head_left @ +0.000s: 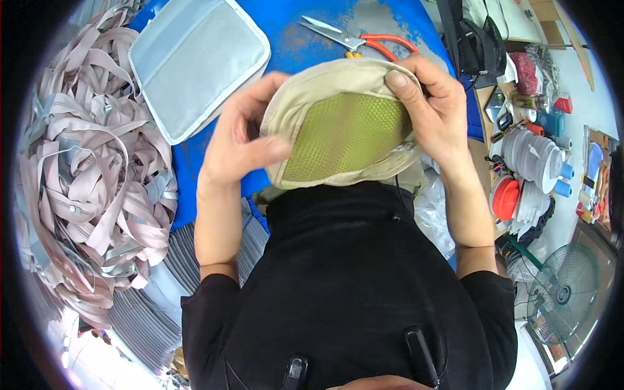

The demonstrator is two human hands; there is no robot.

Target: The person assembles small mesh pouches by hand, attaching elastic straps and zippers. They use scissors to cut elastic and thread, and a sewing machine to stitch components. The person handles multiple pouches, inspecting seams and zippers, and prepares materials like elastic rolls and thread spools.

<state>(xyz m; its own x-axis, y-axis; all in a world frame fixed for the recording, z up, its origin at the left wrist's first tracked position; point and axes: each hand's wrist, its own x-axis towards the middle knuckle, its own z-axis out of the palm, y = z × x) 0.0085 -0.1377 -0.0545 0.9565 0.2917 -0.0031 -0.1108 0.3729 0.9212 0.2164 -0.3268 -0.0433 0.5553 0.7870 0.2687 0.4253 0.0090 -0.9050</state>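
The beige mesh-panelled pouch (348,138), presumably light and floppy, is best held by its rim, as grasped by the fingers of left hand (235,144) and right hand (439,112).

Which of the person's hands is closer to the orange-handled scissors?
Right. The right hand is close by the scissors, just to their lower right; the left hand is farther away, to their lower left.

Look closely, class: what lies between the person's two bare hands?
A beige fabric piece with rounded edges and a yellow-green mesh panel spans the stretch between the left hand and right hand, as the head view shows.
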